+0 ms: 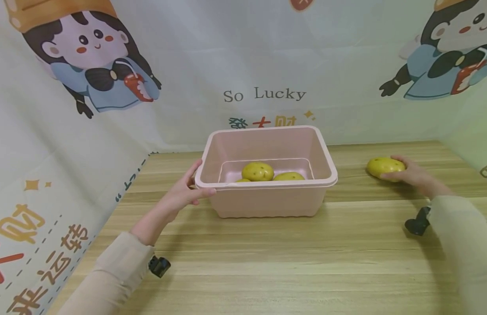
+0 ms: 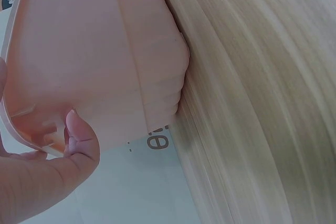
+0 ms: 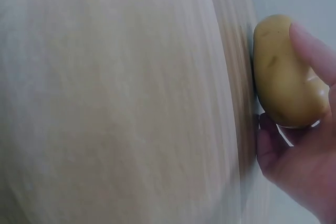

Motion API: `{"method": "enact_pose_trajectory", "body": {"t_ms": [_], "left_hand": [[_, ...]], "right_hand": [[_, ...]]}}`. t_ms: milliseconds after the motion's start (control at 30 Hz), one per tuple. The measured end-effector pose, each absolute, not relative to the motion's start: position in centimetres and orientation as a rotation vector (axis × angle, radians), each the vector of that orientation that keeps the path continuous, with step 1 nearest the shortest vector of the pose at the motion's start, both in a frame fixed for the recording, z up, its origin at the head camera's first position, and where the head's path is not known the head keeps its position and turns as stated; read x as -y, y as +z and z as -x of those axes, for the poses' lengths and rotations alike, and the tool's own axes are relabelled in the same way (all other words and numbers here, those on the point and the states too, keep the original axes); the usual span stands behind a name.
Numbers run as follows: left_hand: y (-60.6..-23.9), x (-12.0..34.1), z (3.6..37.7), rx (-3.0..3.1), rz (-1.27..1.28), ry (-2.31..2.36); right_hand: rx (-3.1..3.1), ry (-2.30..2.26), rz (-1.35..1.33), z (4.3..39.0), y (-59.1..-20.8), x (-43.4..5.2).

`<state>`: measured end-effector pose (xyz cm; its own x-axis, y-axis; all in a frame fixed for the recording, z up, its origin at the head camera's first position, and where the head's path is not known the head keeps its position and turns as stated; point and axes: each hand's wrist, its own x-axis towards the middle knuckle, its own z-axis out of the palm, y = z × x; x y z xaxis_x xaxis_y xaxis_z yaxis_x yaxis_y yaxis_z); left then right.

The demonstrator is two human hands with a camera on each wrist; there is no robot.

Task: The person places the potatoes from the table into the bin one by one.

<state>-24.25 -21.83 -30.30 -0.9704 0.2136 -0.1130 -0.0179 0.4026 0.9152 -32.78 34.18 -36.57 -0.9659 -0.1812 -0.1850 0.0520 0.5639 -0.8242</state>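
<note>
A pink plastic tub [image 1: 267,201] stands on the wooden table [image 1: 267,262] with three yellow potatoes [image 1: 258,171] inside. My left hand [image 1: 186,192] grips the tub's left front corner, thumb over the rim [image 2: 79,140] against the pink tub wall [image 2: 105,51]. Far to the right, my right hand [image 1: 409,175] curls round a loose yellow potato [image 1: 383,166] lying on the table. In the right wrist view, fingers [image 3: 315,51] wrap that potato [image 3: 281,72].
A printed backdrop [image 1: 263,94] with cartoon figures and "So Lucky" text closes off the back and both sides. Black wrist-camera mounts [image 1: 418,221] hang under each sleeve. Bare wood [image 3: 131,103] spreads in front of the tub.
</note>
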Motion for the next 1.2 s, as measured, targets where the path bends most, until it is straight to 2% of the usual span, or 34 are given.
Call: {"method": "enact_pose_trajectory", "body": {"t_ms": [700,967,1200], "left_hand": [[-30.3,22.0,24.3,-2.451,-0.168,1.579],[-30.3,22.0,24.4,-2.452,-0.173,1.576],[-30.3,22.0,24.3,-2.448,-0.178,1.581]], "right_hand": [[-2.590,-1.320,0.119,32.3,-37.0,-33.0],[-2.500,-1.479,0.184,32.0,-36.5,-32.8],[-2.188,-1.866,0.207,31.7,-36.1,-32.2]]}}
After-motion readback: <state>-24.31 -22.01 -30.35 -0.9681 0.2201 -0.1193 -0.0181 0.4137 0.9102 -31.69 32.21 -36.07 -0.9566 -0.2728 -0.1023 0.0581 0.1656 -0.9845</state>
